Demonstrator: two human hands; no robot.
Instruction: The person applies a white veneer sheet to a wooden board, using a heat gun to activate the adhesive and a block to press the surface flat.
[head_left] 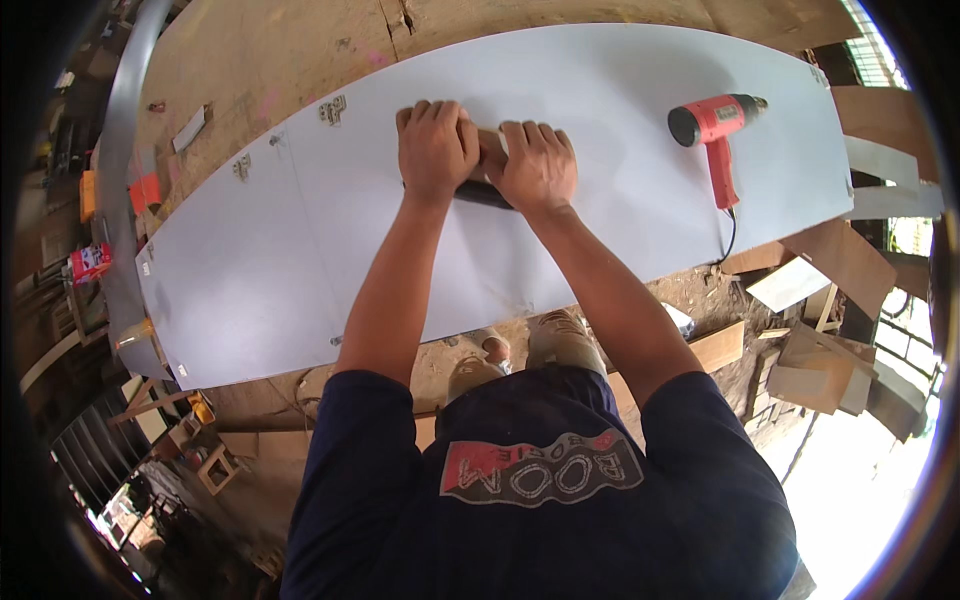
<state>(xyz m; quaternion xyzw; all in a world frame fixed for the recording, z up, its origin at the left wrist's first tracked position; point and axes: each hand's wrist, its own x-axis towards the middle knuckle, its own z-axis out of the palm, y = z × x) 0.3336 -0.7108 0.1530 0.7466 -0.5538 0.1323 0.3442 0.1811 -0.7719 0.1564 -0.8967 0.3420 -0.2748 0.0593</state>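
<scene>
Both my hands are closed around a wooden block with a dark lower edge [487,193], pressed down near the middle of a large pale panel [640,230]. My left hand [436,150] wraps over its left end, and my right hand [537,165] wraps over the right end. The fingers hide most of the block, so its exact kind cannot be made out. To the right, a red and black heat gun [715,122] lies on the panel. Its black cord [732,238] drops over the near edge. Metal hinges [332,110] sit along the panel's far left edge.
Beyond the panel spreads a stained wooden work surface [250,80], with an orange piece [145,192] at left. A red container [90,262] stands at far left. Wood offcuts [820,370] lie piled on the floor at right, and a small wooden frame [217,468] at lower left.
</scene>
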